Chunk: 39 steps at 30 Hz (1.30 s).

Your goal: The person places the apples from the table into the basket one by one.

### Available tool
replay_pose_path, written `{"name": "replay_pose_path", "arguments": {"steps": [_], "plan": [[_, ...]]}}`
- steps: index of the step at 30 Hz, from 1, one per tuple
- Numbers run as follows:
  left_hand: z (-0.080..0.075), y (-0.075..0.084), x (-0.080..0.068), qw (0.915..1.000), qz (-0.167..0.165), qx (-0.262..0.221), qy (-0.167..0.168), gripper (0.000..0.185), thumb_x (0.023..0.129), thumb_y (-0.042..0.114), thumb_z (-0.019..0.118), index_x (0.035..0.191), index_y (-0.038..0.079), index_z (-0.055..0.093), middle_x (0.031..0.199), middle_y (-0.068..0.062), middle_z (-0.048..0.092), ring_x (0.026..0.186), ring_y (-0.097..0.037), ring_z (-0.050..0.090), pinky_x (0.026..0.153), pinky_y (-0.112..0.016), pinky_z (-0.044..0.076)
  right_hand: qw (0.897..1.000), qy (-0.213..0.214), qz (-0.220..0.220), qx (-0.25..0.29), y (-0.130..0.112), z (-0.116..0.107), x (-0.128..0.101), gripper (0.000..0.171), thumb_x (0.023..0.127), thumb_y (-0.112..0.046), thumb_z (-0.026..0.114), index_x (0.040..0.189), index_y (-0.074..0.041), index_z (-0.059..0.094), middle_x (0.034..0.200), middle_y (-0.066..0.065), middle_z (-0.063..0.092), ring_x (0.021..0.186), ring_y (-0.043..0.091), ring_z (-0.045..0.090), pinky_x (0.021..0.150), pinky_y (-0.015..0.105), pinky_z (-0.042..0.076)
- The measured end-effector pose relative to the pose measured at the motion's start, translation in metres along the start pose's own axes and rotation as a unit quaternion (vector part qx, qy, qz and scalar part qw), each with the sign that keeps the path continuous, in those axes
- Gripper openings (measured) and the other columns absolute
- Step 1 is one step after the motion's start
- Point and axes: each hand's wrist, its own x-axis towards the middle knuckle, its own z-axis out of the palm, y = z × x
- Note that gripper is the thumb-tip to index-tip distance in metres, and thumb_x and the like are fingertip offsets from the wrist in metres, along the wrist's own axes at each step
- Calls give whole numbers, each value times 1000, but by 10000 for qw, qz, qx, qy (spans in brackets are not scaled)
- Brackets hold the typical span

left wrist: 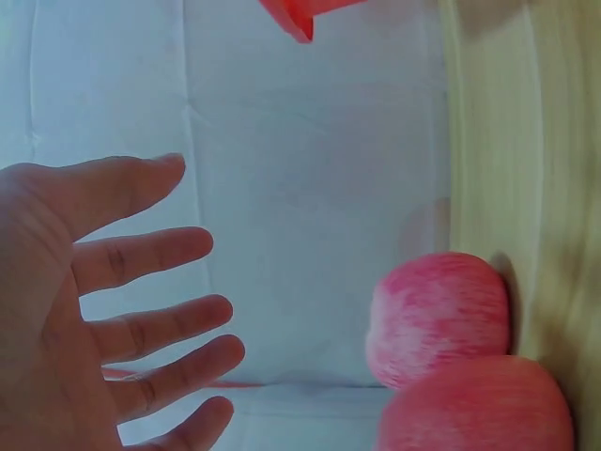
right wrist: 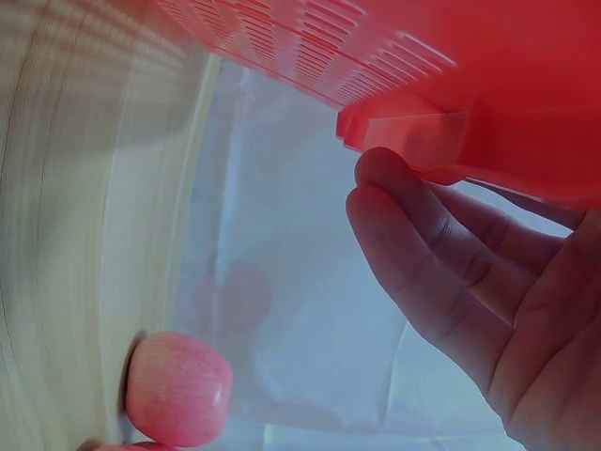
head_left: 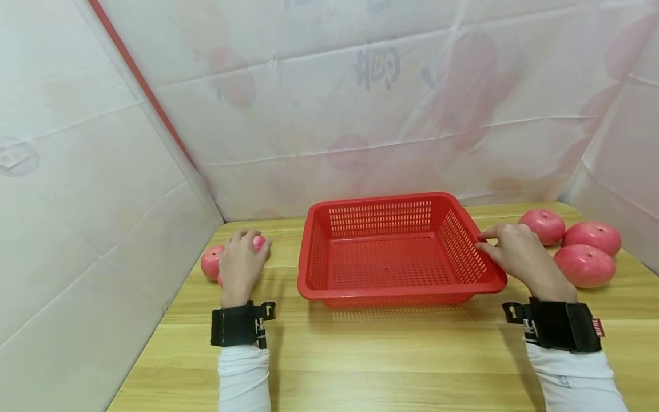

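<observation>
Currently: left hand hovers over the pink apples at the table's left edge, fingers spread and straight, gripping nothing; the left wrist view shows a gap between palm and fruit. Right hand rests on the right rim of the red basket, fingertips against the rim edge, fingers loosely extended, not clamped. Basket sits mid-table. Three more apples lie right of the basket, just beyond the right hand.
</observation>
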Motion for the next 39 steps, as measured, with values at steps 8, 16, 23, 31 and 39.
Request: {"name": "replay_pose_path", "arguments": {"steps": [8, 16, 23, 31, 39], "plan": [[5, -14, -1, 9988, -377, -161, -267, 44, 98, 27, 66, 130, -3, 63, 140, -29, 52, 130, -49, 43, 107, -69, 28, 9999, -21, 69, 83, -1, -1, 0, 29, 89, -1, 74, 107, 20, 67, 74, 20, 69, 55, 19, 62, 50, 31, 53], [10, -23, 0, 9969, -677, -219, -339, 48, 100, 27, 63, 136, -3, 57, 149, -33, 36, 137, -54, 29, 106, -73, 23, 10000, -63, 46, 42, -2, -2, 1, 30, 89, -2, 73, 108, 21, 66, 72, 18, 68, 54, 17, 62, 51, 34, 54], [18, -32, -2, 9939, -1017, -250, -351, 56, 99, 28, 65, 142, -4, 49, 153, -37, 24, 140, -57, 17, 106, -75, 16, 9999, -84, 77, 82, -1, -2, 0, 30, 89, -2, 73, 108, 20, 66, 73, 19, 69, 54, 16, 61, 51, 34, 55], [28, -40, -2, 9911, -1198, -142, -560, 61, 99, 28, 65, 144, -6, 43, 153, -38, 18, 142, -57, 10, 106, -76, 13, 10000, 27, -51, 17, 1, 0, -1, 28, 88, -1, 75, 106, 20, 68, 74, 20, 69, 54, 17, 61, 50, 32, 54], [28, -42, -5, 9858, -1495, -179, -741, 57, 97, 24, 67, 139, -8, 46, 148, -41, 21, 137, -60, 16, 104, -77, 16, 10000, -60, -2, 52, 1, -1, 0, 29, 89, -2, 74, 107, 20, 67, 74, 19, 69, 55, 18, 63, 51, 34, 55]]}}
